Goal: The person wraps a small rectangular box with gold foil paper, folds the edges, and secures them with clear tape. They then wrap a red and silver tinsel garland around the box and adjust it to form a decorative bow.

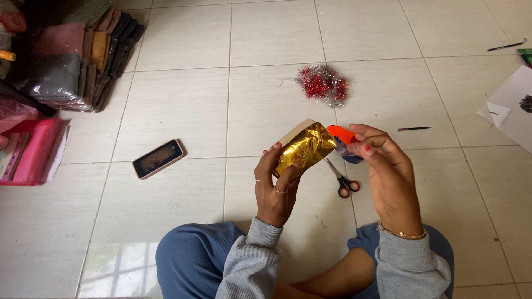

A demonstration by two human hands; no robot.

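1. Pale glossy floor tiles with thin grout lines; window glare reflects on the tile near the person's left knee. Person sits cross-legged in blue trousers and grey sleeves.
2. Left hand is closed around a small box wrapped in gold foil, fingers curled on its lower end, thumb up the near side. A bare cardboard edge shows at the box's top left corner.
3. Right hand pinches an orange and blue tape dispenser between thumb and fingertips, held right against the box's far end. Can't tell if tape is already on the foil.
4. Scissors with red and black handles lie on the floor just below and between the two grips.
5. Red and silver tinsel clump sits beyond the grips; a thin dark pencil lies to the right of the right hand.
6. Phone is well left of the left hand, face up.
7. Folded fabric stack and a pink tray sit far left; white paper sheets far right.
8. Risks, as I judge them: foil is crinkled and loose at the open corner, so a slack left grip could let the wrap slide or spring open. Thin foil tears if tugged by tape. Scissors sit close to the legs.
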